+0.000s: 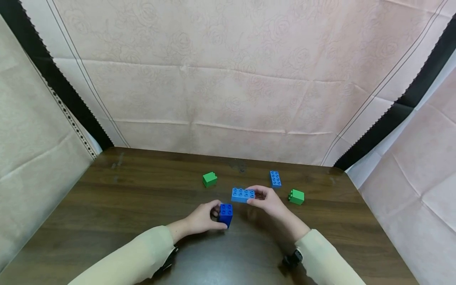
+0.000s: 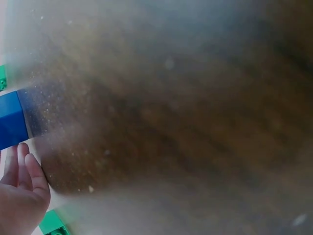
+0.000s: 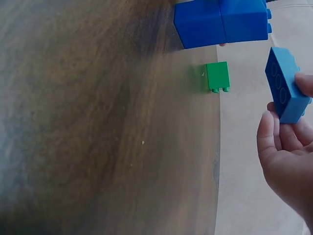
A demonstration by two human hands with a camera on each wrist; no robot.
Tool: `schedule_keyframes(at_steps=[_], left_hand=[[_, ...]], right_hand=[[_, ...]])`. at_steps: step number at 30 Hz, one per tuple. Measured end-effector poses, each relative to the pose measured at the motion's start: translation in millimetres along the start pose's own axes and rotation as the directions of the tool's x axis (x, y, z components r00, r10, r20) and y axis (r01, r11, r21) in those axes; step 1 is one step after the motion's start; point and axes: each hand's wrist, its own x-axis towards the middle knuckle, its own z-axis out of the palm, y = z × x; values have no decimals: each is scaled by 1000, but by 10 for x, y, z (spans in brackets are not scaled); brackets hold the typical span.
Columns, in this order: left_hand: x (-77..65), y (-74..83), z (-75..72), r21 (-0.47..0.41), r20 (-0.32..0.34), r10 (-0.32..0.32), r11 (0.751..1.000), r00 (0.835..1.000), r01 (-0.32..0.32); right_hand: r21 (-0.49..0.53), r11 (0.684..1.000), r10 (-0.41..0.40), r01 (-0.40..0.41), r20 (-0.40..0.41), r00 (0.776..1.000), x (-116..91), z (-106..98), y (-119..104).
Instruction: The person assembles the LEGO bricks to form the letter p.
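My left hand (image 1: 201, 218) holds a stack of two dark blue toy building bricks (image 1: 225, 214), studs up, between thumb and fingers. The seam between both bricks (image 3: 222, 22) shows in the right wrist view. Just right of the stack and a little farther back, my right hand (image 1: 265, 201) pinches a lighter blue, longer brick (image 1: 240, 195) by its right end. That brick is raised and apart from the stack, and its hollow underside (image 3: 279, 83) faces the right wrist camera. In the left wrist view, the left hand's fingers (image 2: 24, 166) show beside a blue brick (image 2: 12, 120) at the edge.
On the brown wooden table (image 1: 124, 206), one green brick (image 1: 209, 179) lies behind the left hand. Another green brick (image 1: 296, 196) lies right of the right hand, on its side. A light blue brick (image 1: 275, 179) lies near the back edge. Pale cloth (image 1: 213, 99) hangs around the table.
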Motion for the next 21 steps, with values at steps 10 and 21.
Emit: schedule_keyframes(at_steps=[10, 21], left_hand=[[-23, -4, 11, -10, -27, 21, 1000, 999, -21], [-8, 2, 21, 7, -61, 51, 999, 997, -50]], right_hand=[[49, 998, -50, 47, 53, 997, -77, 25, -78], [40, 994, -102, 99, 79, 992, -117, 83, -127]])
